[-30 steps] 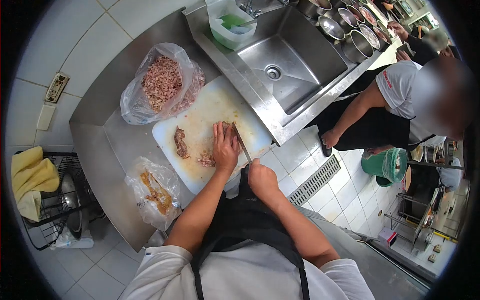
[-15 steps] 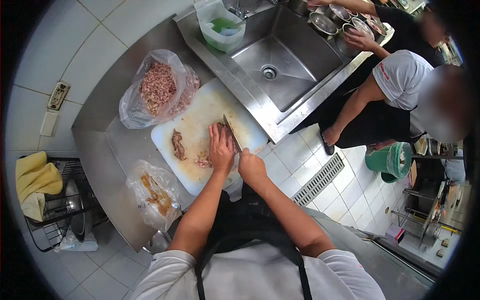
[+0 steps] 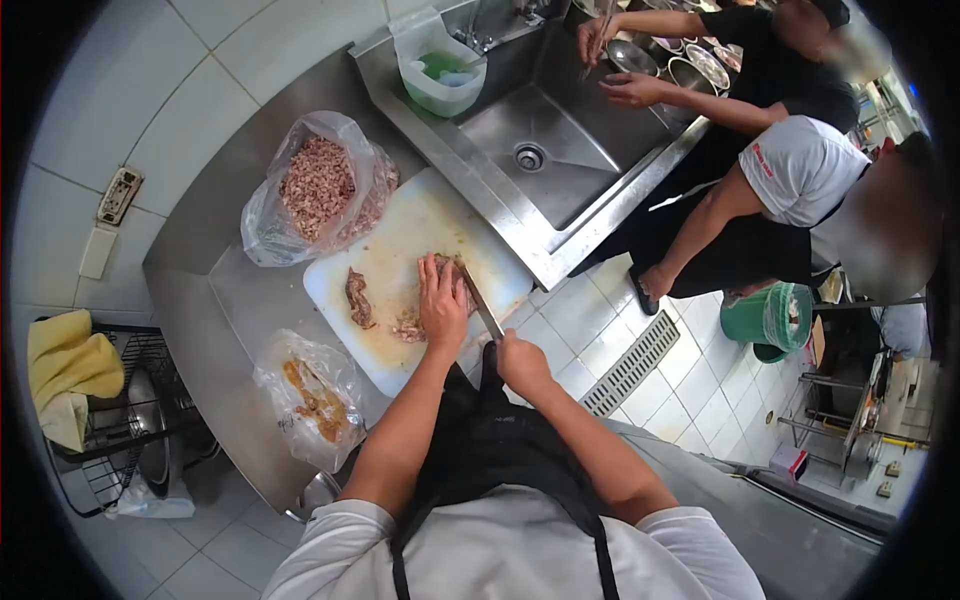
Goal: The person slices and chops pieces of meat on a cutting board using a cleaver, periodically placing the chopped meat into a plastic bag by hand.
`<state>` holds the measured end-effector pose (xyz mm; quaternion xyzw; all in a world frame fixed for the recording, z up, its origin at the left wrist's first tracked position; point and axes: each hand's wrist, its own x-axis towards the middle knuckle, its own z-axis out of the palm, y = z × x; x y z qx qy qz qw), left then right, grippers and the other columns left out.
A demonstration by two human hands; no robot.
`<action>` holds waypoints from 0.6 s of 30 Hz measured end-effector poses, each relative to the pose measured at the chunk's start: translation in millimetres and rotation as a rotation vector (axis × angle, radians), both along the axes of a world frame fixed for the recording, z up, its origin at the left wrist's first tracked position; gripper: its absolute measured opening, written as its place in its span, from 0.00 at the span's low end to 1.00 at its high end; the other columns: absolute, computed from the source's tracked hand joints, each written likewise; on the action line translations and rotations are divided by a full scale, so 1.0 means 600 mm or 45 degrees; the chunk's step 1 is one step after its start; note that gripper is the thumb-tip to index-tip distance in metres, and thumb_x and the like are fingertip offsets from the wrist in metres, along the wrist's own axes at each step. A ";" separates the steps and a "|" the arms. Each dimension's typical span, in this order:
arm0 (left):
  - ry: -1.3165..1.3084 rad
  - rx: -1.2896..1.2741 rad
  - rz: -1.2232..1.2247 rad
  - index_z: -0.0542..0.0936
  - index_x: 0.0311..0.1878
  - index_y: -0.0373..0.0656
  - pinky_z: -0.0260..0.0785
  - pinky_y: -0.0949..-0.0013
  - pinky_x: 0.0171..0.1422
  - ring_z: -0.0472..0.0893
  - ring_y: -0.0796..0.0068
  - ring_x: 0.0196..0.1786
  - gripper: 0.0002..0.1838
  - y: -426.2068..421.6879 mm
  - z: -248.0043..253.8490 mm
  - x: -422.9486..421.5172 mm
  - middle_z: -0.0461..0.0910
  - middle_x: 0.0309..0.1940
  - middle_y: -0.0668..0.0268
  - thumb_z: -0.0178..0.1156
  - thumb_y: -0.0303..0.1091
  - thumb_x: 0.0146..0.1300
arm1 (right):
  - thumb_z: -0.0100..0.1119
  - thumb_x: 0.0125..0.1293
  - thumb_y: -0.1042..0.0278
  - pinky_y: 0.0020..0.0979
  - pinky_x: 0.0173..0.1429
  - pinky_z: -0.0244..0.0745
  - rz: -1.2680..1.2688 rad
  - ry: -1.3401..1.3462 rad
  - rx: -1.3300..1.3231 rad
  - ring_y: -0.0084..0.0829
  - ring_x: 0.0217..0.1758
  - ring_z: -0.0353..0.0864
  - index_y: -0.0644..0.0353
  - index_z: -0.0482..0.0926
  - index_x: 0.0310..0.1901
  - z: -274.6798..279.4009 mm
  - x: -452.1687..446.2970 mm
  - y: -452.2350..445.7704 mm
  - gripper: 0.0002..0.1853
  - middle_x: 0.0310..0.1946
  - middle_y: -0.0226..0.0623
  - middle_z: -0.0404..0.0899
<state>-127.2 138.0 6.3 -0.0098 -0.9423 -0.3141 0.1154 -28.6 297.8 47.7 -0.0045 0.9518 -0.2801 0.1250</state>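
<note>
My right hand [image 3: 523, 366] is wrapped around the handle of a knife [image 3: 484, 304], whose blade slants up and left along the right side of a brown piece of meat [image 3: 441, 262]. My left hand [image 3: 443, 308] presses that meat onto the white cutting board [image 3: 375, 235], fingers close together over it and hiding much of it. Left of my hand lies a dark strip of meat [image 3: 358, 298]. Small chopped bits [image 3: 408, 327] are beside my left wrist.
An open plastic bag of diced meat [image 3: 316, 185] stands behind the board. Nearer is a clear bag with brownish scraps [image 3: 318, 405]. A sink [image 3: 590, 175] adjoins on the right, with a green-tinted tub [image 3: 440, 85] on its corner. Two people stand beyond it, near a green bin [image 3: 765, 320].
My right hand has drawn the knife back toward me and slightly right. My left hand stays on the meat. A co-worker's hands have moved over the sink, holding a thin utensil.
</note>
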 end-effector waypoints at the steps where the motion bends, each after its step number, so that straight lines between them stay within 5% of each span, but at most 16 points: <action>1: -0.003 0.012 -0.011 0.78 0.69 0.37 0.60 0.47 0.83 0.58 0.41 0.84 0.23 -0.002 0.002 -0.002 0.61 0.81 0.45 0.58 0.35 0.75 | 0.56 0.76 0.63 0.58 0.36 0.81 0.026 0.017 0.023 0.62 0.30 0.86 0.69 0.76 0.41 0.004 -0.008 0.014 0.13 0.25 0.60 0.84; 6: -0.012 0.060 -0.005 0.74 0.72 0.33 0.56 0.47 0.85 0.57 0.41 0.85 0.26 -0.005 0.010 -0.001 0.59 0.82 0.44 0.58 0.36 0.75 | 0.56 0.76 0.64 0.58 0.37 0.82 0.061 0.106 0.060 0.62 0.31 0.87 0.69 0.76 0.40 0.032 -0.076 0.016 0.13 0.26 0.61 0.84; 13: 0.038 0.172 0.008 0.71 0.72 0.32 0.54 0.48 0.86 0.56 0.41 0.85 0.27 -0.008 0.009 0.001 0.61 0.81 0.43 0.56 0.36 0.76 | 0.56 0.77 0.64 0.59 0.37 0.81 -0.032 0.210 0.115 0.62 0.30 0.86 0.68 0.75 0.40 0.190 -0.073 -0.034 0.13 0.25 0.62 0.83; 18: 0.062 0.153 0.009 0.72 0.70 0.31 0.55 0.48 0.86 0.58 0.40 0.84 0.26 -0.011 0.002 0.004 0.61 0.81 0.42 0.57 0.36 0.75 | 0.56 0.78 0.64 0.59 0.35 0.80 -0.100 0.250 0.126 0.63 0.28 0.85 0.67 0.74 0.38 0.162 -0.035 -0.032 0.13 0.23 0.61 0.82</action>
